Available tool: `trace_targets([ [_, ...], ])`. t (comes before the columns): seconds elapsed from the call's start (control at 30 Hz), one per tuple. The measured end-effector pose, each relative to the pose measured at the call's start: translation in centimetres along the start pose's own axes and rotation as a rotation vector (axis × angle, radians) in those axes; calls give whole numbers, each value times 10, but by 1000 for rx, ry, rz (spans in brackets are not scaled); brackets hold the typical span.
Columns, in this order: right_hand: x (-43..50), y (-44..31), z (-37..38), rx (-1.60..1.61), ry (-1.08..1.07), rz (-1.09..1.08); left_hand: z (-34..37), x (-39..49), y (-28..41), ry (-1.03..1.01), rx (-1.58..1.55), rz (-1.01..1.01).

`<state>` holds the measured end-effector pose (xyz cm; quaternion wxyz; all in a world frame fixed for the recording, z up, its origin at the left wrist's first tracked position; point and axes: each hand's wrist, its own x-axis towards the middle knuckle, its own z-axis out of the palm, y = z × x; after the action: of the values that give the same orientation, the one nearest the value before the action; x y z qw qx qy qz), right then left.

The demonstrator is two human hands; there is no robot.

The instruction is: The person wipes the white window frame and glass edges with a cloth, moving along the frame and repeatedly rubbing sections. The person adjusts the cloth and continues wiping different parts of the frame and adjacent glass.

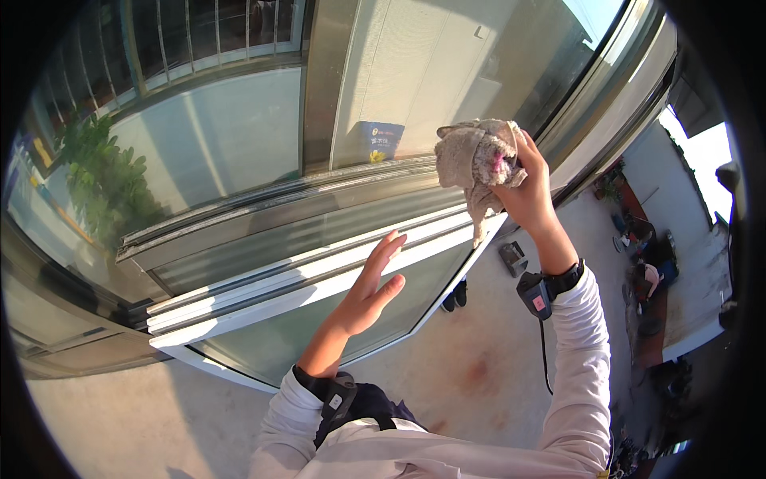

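My right hand [529,185] grips a bunched, greyish terry cloth [479,157] with a pink stain, held up near the lower right part of a window pane [419,78]. Whether the cloth touches the glass I cannot tell. My left hand [370,287] is raised with its fingers apart and holds nothing, over white-framed glazed panels [335,311] that lean below the window sill. Behind the glass stands a blue packet [381,141] bearing writing. Green leaves [108,173] show at the left of the glass.
Dark shoes [456,296] show on the concrete floor [479,359] beside the panels. A small grey object [513,258] lies near the wall. Plants and assorted items [643,257] line the far wall at right. A cable hangs from my right wrist device [535,296].
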<state>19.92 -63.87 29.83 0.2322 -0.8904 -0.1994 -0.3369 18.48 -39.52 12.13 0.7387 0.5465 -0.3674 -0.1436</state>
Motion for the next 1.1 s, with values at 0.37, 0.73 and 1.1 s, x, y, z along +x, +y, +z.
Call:
trace_targets([
  [0.37,40,7,25,-272,249,-151,-52,-126,1,623,72,-32],
  [0.73,76,26,-93,47,290,94,-61,-182,-8,740,164,-61],
  [1.1,29,91,28,-1033,-543,3,-43,-208,-13,885,202,-51],
])
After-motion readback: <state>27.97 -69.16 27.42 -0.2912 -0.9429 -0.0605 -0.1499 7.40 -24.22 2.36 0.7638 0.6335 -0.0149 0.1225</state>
